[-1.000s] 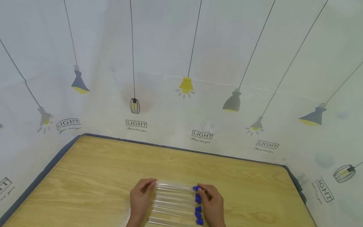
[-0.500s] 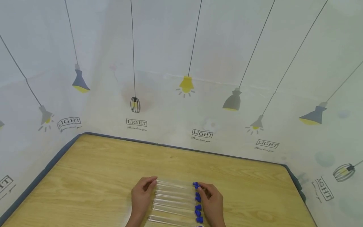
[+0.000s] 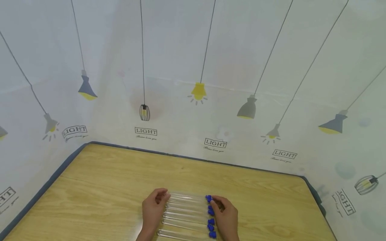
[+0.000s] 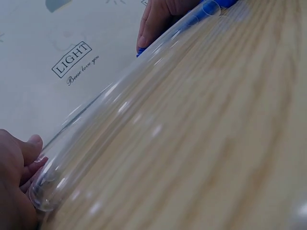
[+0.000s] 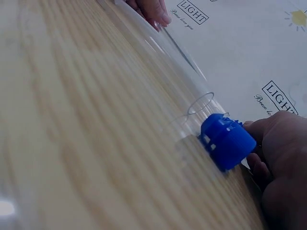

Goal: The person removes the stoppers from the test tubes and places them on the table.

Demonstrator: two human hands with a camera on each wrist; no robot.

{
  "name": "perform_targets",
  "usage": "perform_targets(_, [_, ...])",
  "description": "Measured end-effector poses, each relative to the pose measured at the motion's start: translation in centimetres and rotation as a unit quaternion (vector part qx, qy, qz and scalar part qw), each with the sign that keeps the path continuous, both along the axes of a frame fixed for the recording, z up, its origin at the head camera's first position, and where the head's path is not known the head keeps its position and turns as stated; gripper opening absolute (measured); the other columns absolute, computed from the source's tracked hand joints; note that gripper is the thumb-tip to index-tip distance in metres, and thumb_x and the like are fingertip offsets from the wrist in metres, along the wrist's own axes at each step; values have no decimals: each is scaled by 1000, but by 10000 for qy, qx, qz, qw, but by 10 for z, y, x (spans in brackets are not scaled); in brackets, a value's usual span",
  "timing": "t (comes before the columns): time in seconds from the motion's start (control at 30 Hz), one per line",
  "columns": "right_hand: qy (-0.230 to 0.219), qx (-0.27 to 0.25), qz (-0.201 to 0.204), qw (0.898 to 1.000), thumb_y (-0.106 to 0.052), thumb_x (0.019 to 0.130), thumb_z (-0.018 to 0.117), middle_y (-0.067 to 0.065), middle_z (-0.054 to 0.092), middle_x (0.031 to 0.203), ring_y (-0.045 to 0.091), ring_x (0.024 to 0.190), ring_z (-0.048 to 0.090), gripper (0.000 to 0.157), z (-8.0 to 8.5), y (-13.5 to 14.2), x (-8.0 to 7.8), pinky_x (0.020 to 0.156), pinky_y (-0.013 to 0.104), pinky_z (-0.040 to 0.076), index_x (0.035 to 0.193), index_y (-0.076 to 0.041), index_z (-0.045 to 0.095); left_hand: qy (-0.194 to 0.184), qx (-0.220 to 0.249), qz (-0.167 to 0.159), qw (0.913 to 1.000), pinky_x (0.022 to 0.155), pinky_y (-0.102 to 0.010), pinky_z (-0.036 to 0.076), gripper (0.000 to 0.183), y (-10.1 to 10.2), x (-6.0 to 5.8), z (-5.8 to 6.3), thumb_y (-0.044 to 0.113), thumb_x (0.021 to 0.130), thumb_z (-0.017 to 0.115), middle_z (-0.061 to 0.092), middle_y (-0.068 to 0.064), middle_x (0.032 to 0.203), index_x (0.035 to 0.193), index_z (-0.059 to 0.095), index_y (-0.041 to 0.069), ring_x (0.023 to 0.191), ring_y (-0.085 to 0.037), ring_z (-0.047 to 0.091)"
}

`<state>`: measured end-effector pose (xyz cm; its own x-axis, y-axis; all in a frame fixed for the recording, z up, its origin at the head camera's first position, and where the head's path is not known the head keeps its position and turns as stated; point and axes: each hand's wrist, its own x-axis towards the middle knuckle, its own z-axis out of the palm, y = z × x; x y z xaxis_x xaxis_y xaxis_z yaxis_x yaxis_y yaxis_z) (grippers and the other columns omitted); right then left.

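Several clear test tubes lie side by side in a row, rounded ends to the left and blue caps at the right ends. My left hand pinches the rounded end of the farthest tube between thumb and fingers; in the left wrist view that tube runs up from the left hand. At the other end my right hand holds a blue cap with thumb and forefinger. In the right wrist view the cap sits beside an open glass rim, partly hiding the right fingertips.
The wood-grain table ends in a dark edge strip at the back. Behind it hangs a pale sheet printed with lamps and the word LIGHT. The nearest tube lies by the bottom of the head view.
My left hand has shifted slightly right, its thumb moving onto the farthest tube's end. The right hand stays at the far blue caps, which moved slightly.
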<state>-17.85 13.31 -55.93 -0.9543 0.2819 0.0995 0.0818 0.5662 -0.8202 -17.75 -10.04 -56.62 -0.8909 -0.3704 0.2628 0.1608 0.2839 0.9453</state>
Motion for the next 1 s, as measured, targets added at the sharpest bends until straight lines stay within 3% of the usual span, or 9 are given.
perform_targets(0.33, [187, -83, 36, 9998, -13, 85, 73, -7, 65, 83, 10, 69, 56, 13, -2, 2, 0, 59, 23, 46, 98, -16, 72, -395, -407, -45, 9984, 58, -22, 50, 15, 2, -2, -1, 5, 79, 77, 68, 3, 78, 92, 71, 8, 64, -8, 58])
perform_targets(0.67, [101, -9, -80, 9999, -10, 86, 72, -5, 66, 87, 9, 71, 56, 13, 2, 1, 1, 61, 23, 47, 98, -15, 72, -561, -512, -61, 9971, 59, -21, 51, 16, 3, -3, 2, 4, 80, 76, 68, 2, 79, 95, 71, 7, 64, -9, 59])
perform_targets(1.0, [173, -40, -86, 9998, -15, 89, 70, -7, 65, 84, 10, 69, 55, 9, -5, 3, 0, 60, 24, 47, 97, -18, 72, -540, -579, 12, 9969, 59, -21, 51, 18, 2, -3, -2, 2, 79, 76, 69, 2, 81, 96, 71, 8, 65, -8, 59])
